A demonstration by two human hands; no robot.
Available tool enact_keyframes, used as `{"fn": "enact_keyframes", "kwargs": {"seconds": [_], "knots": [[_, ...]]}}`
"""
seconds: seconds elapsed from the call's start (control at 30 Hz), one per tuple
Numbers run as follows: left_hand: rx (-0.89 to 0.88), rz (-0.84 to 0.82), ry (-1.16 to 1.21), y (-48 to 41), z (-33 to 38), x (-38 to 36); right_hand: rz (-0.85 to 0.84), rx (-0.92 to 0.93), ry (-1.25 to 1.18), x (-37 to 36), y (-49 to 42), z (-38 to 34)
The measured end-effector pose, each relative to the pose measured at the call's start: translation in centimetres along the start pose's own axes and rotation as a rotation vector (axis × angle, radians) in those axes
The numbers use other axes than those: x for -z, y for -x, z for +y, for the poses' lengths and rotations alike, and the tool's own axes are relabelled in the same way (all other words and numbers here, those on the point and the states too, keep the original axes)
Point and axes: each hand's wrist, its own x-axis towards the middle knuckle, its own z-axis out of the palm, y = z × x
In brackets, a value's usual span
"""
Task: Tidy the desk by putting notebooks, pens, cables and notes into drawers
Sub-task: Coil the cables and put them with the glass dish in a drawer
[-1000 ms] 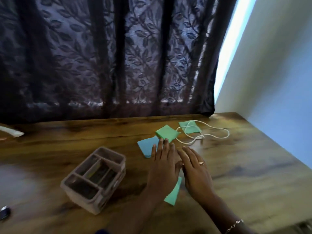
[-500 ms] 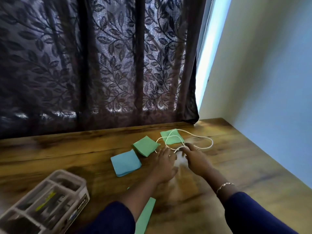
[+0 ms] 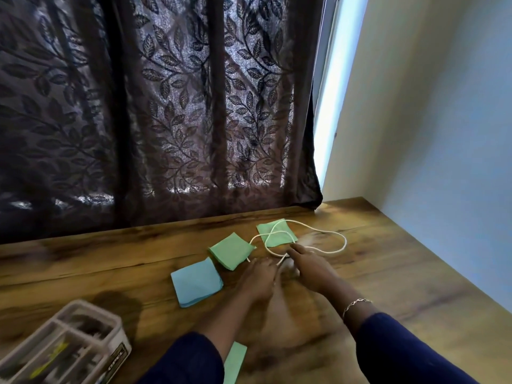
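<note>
A white cable lies looped on the wooden desk, partly across a green note pad. My right hand rests on the cable's near part, its fingers closed over a white piece. My left hand sits just beside it with its fingertips at the cable's loose end; blur hides its grip. A second green note pad and a blue note pad lie to the left of my hands. A green paper strip shows under my left forearm.
A beige compartment organiser with pens inside stands at the lower left. A dark leaf-patterned curtain hangs along the desk's back edge. A pale wall borders the desk on the right.
Both hands have moved from the near green paper to the white cable. The view has shifted right, so the organiser has slid toward the lower left corner.
</note>
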Motion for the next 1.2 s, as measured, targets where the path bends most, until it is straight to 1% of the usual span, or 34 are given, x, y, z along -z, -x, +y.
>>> {"fn": "enact_keyframes", "kwargs": {"seconds": [0.1, 0.2, 0.3, 0.43, 0.5, 0.67, 0.8, 0.87, 0.97, 1.1, 1.2], "knots": [[-0.027, 0.029, 0.056, -0.3, 0.1, 0.2, 0.02, 0.003, -0.002, 0.2, 0.1, -0.1], [-0.046, 0.078, 0.186, -0.8, 0.2, 1.1, 0.06, 0.014, -0.029, 0.4, 0.1, 0.0], [-0.115, 0.183, 0.279, -1.7, 0.4, 2.9, 0.098, -0.003, -0.039, 1.1, -0.3, 0.5], [-0.211, 0.305, 0.359, -2.7, 0.6, 6.0, 0.261, -0.054, -0.115, 3.2, -0.8, 1.1], [-0.27, 0.399, 0.379, -2.9, 1.1, 7.6, 0.355, -0.081, -0.163, 4.7, -0.9, 1.2], [-0.376, 0.63, 0.368, -2.7, 1.8, 12.0, 0.551, -0.203, -0.111, 7.8, -0.5, 2.7], [-0.405, 0.801, 0.344, -2.1, 1.0, 15.1, 0.617, -0.234, -0.151, 9.0, 0.0, 4.4], [-0.392, 0.894, 0.407, -1.4, 0.6, 16.3, 0.601, -0.225, -0.271, 9.6, 0.3, 5.0], [-0.311, 0.996, 0.525, 0.1, -0.6, 18.4, 0.581, -0.173, -0.495, 11.0, 1.4, 5.3], [-0.277, 1.145, 0.603, 2.2, -1.9, 21.2, 0.614, -0.06, -0.787, 12.9, 2.9, 3.9], [-0.242, 1.236, 0.667, 3.9, -3.2, 23.0, 0.575, -0.012, -0.936, 14.1, 3.3, 2.3]]}}
